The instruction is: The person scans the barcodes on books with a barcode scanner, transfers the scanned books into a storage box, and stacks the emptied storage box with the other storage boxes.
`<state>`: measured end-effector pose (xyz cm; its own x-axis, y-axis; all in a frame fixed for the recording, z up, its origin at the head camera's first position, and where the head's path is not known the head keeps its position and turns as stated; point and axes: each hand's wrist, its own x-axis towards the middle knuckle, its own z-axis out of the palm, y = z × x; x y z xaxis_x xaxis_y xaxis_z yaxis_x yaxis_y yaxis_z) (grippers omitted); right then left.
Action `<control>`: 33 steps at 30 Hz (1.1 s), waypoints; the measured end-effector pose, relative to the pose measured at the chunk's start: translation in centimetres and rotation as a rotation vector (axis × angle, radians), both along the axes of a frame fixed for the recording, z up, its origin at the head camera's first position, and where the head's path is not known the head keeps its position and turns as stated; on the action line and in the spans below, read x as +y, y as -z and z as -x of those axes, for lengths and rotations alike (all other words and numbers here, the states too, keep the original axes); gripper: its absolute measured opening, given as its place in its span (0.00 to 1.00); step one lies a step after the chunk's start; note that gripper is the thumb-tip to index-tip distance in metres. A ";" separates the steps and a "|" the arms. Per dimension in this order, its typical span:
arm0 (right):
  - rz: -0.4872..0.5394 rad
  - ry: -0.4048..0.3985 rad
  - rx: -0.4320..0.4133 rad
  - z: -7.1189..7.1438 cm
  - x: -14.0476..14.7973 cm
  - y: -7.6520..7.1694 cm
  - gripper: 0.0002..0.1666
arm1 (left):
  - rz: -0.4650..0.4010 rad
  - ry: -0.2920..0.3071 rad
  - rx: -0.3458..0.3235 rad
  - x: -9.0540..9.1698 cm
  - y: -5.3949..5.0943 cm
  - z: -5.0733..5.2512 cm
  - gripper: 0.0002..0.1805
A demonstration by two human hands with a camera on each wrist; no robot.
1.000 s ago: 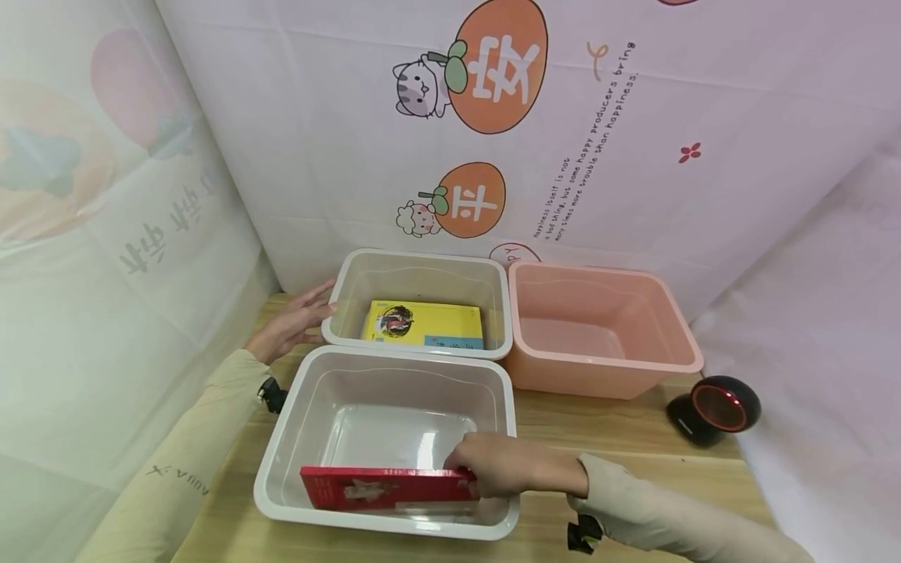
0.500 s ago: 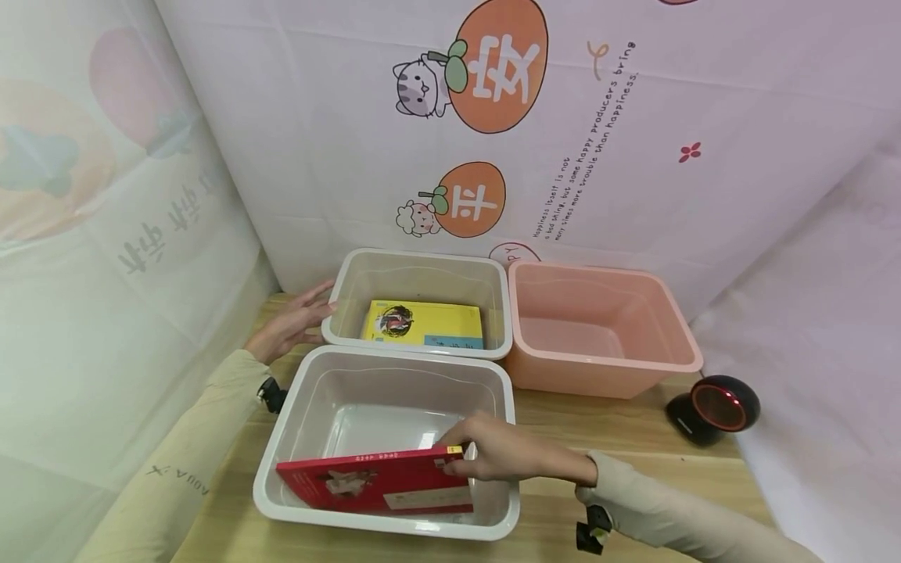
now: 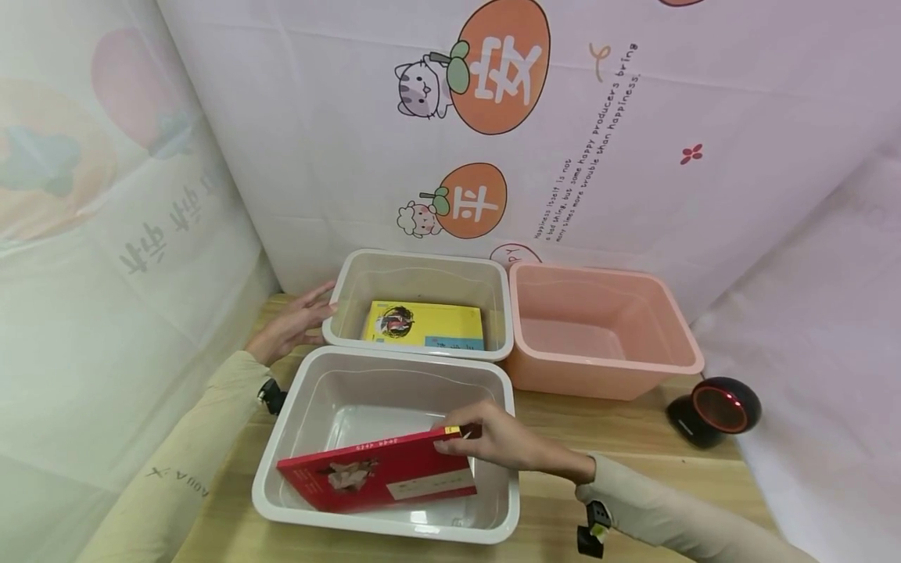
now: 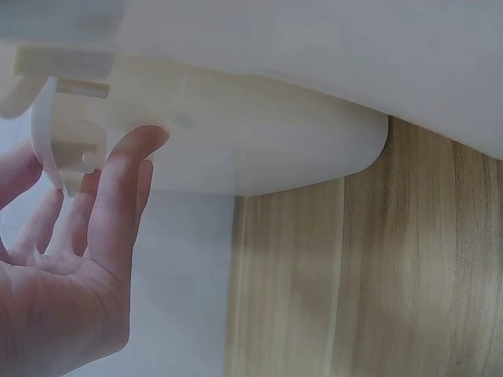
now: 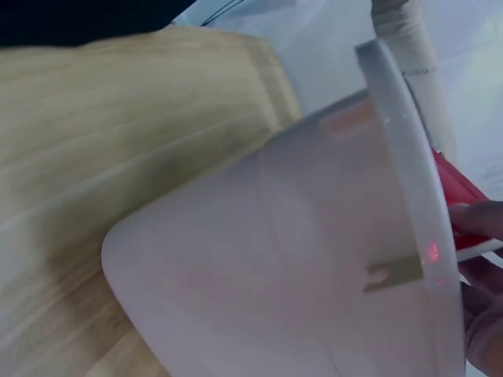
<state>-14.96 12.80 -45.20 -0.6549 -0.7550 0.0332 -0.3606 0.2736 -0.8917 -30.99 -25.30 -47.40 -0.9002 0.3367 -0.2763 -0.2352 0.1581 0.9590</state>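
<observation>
So the right hand (image 3: 496, 434) has a red book (image 3: 380, 469) pinched by its upper corner, thumb on the cover side and the other fingers mostly tucked behind. The book hangs off to the left of that hand, spine up and leaning, inside the whitish front bin (image 3: 387, 529). Its far end sits down by the bin's left wall; can't tell if the bottom edge is touching the floor of the bin. The wrist cam on that side mostly gets the outside of the bin, with a bit of red by the thumb.

Left hand (image 3: 292, 317) is loosely spread, not clutching anything as far as I can see, just fingers against the end of the back bin (image 3: 429, 255). A yellow book (image 3: 439, 320) lies in there, to the right of those fingers.

Ahead and to the right of the right hand there's a pink bin (image 3: 584, 379), right up beside the back one. Further out to that hand's right is a black gadget (image 3: 718, 407) with a red ring, on the wooden table (image 3: 563, 426).
</observation>
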 end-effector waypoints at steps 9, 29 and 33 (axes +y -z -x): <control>0.013 0.189 -0.180 0.2 0.4 -1.4 0.13 | -0.004 -0.005 -0.006 0.1 0.0 0.0 0.42; 0.005 0.274 -0.376 1.5 1.6 -5.6 0.20 | 0.003 -0.010 0.000 0.2 0.1 -0.2 0.41; 0.019 0.277 -0.385 2.0 2.4 -6.9 0.21 | -0.009 -0.016 -0.002 0.3 0.0 -0.2 0.41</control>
